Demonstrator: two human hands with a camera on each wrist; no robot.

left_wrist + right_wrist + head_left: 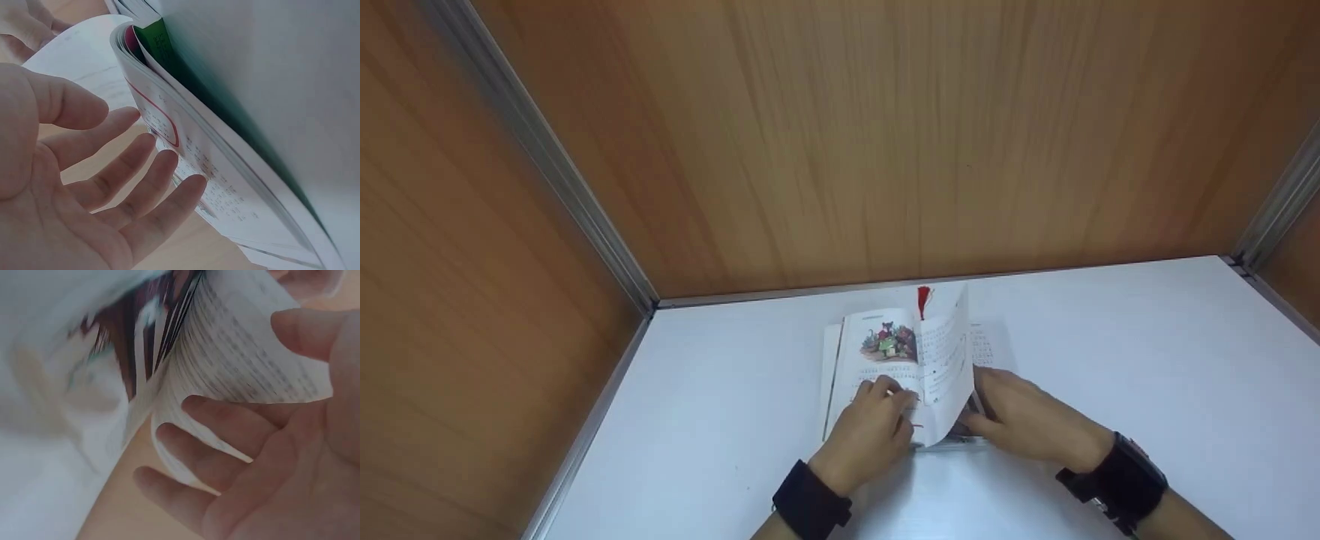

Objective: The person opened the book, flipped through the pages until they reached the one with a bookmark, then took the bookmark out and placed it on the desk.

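An open picture book (885,360) lies on the white table (1147,360) near the back wall, with a red tassel bookmark (923,300) sticking out at its top. My left hand (877,420) rests on the left page below the coloured drawing; in the left wrist view its fingers (140,174) are straight and touch the curved page edges (225,185) beside the green cover (163,45). My right hand (1020,416) lies at the book's right side, where a sheaf of pages (949,360) stands up. In the right wrist view its straight fingers (225,422) support those bent pages (247,354).
Wood-grain walls (885,135) close in the table at the back and on both sides, joined by metal strips (649,304). Bare white tabletop stretches left and right of the book. Black wristbands (1117,476) sit on both wrists.
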